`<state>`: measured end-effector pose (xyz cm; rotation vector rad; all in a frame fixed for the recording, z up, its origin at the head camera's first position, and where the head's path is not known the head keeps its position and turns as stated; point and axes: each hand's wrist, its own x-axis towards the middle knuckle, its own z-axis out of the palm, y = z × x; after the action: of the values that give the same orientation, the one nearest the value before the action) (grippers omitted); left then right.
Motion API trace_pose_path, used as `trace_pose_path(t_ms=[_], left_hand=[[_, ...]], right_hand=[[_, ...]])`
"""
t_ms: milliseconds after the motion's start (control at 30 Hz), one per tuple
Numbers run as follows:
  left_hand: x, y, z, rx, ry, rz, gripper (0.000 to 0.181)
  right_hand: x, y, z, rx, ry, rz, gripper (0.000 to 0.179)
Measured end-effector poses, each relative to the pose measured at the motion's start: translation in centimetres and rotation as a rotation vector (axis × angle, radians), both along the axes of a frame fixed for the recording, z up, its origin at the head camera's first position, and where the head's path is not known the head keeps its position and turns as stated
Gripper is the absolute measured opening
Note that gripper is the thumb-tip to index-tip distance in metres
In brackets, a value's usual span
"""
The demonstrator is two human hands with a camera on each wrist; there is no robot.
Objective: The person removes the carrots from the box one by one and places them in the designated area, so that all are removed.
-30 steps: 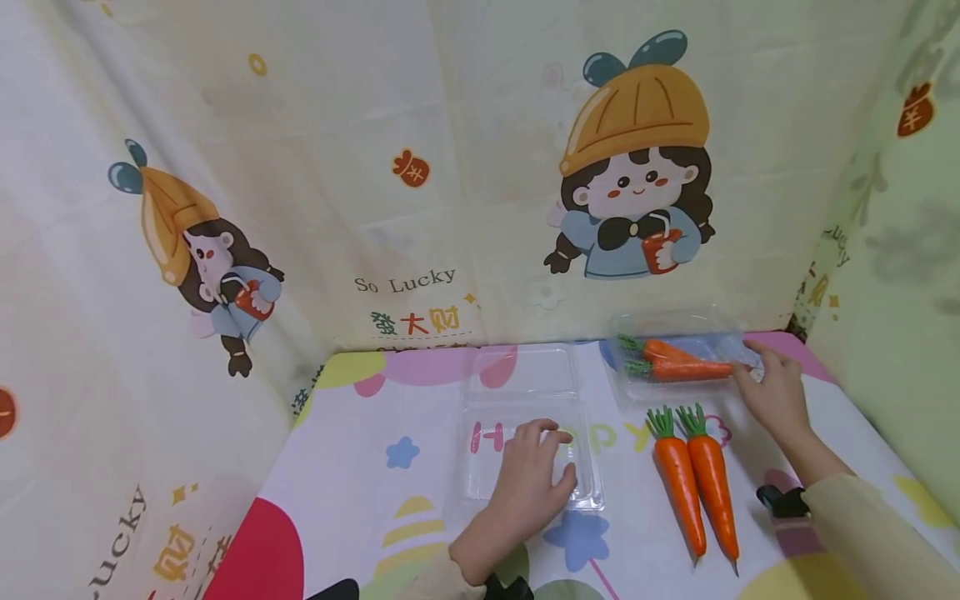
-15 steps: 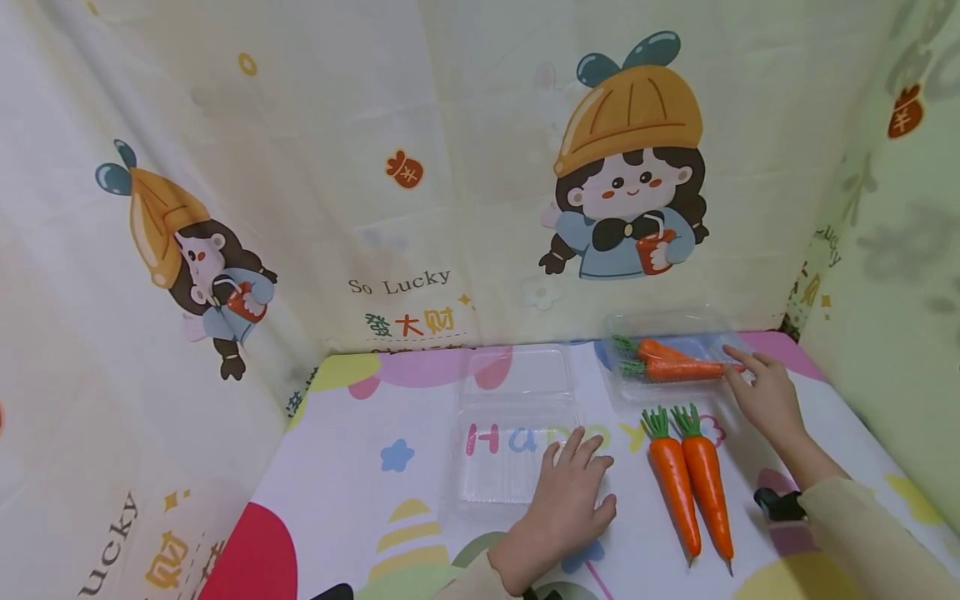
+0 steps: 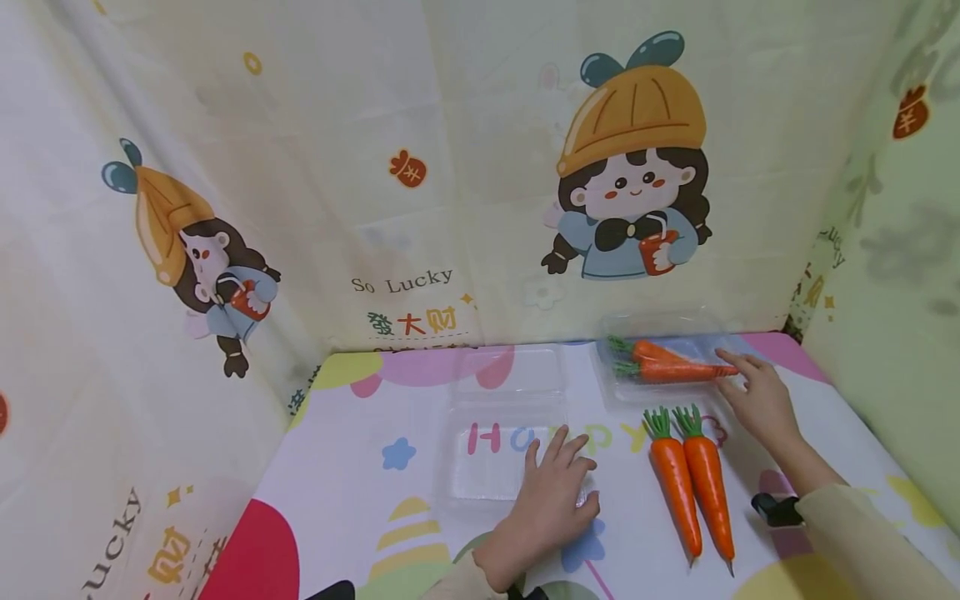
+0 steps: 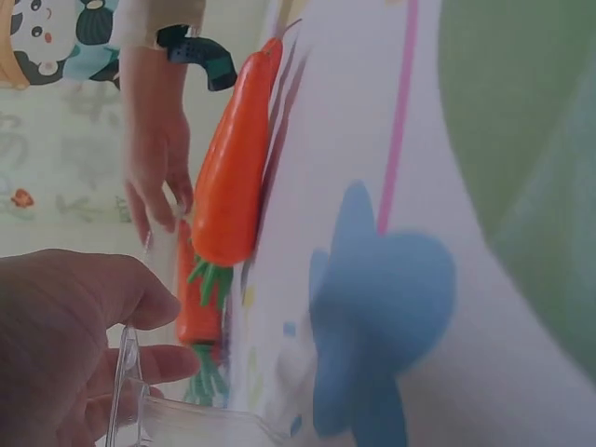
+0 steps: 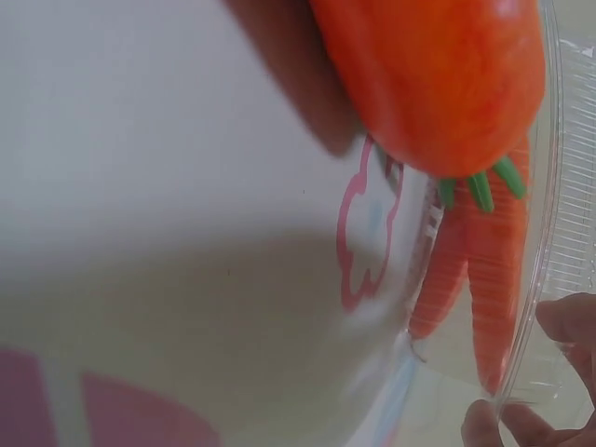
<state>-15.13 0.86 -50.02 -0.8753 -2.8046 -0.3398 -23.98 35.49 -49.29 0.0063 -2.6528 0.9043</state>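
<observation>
My left hand [image 3: 543,500] has its fingers spread over the right side of an open clear plastic box [image 3: 480,479]. In the left wrist view the box's rim [image 4: 128,372] passes close by the thumb and fingers. At the back right, a second clear box [image 3: 617,390] contains carrots [image 3: 667,369]. My right hand [image 3: 765,404] reaches to its right end, with thumb and fingers apart at the rim; whether they press firmly I cannot tell. Two more carrots, a left one [image 3: 677,492] and a right one [image 3: 708,492], lie side by side on the table in front of that box.
A patterned cloth [image 3: 352,467] covers the table. Printed curtains [image 3: 487,167] enclose the back and sides. A black wrist strap piece [image 3: 776,508] shows at the right sleeve [image 3: 870,533].
Both clear boxes have shifted slightly left. My left hand has moved right to the first box's edge. My right hand has shifted slightly left along with its box. The loose carrots remain in place.
</observation>
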Motion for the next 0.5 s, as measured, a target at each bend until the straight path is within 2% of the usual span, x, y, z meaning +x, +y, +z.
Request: trace_pose_path(t_ms=[167,500], left_hand=[[0.0,-1.2,-0.1,0.012,-0.018,0.008,0.026],[-0.4,-3.8,-0.2,0.028,0.025,0.003,0.024]], right_hand=[[0.1,-0.9,0.1,-0.012,-0.015,-0.003,0.049],[0.3,-2.6,0.4,-0.028,-0.116,0.024,0.052]])
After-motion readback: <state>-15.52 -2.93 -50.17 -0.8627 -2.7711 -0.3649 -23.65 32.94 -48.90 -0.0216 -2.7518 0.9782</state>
